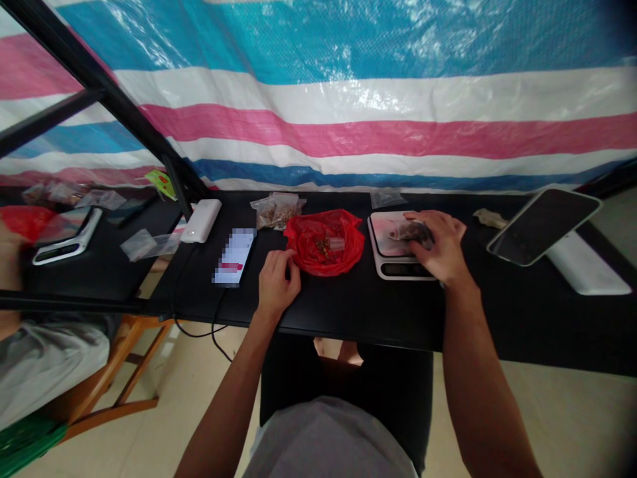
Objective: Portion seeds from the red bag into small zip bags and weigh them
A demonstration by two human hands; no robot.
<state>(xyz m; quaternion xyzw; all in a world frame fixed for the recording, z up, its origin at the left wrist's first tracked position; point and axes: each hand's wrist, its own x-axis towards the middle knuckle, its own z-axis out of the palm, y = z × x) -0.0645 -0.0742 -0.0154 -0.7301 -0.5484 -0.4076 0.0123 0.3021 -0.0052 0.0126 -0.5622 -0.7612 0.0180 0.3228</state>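
My left hand [279, 282] is closed at the left rim of a red plastic bag [353, 245], its fingertips on the edge. The bag lies spread open with small brown dried bits and a short clear cup [337, 244] inside. To the right is a white digital scale [385, 236] with a dark display along its front. Over its plate my right hand [440, 242] grips a small clear zip bag [415, 232] with dark contents. Whether that bag rests on the plate, I cannot tell.
Filled zip bags [277, 210] lie behind the red bag, and a flat clear bag [388, 198] behind the scale. A lit phone [235, 257] and white power bank [201, 220] are left. Another phone [545, 226] leans at right. A person sits beyond the black frame [134, 109].
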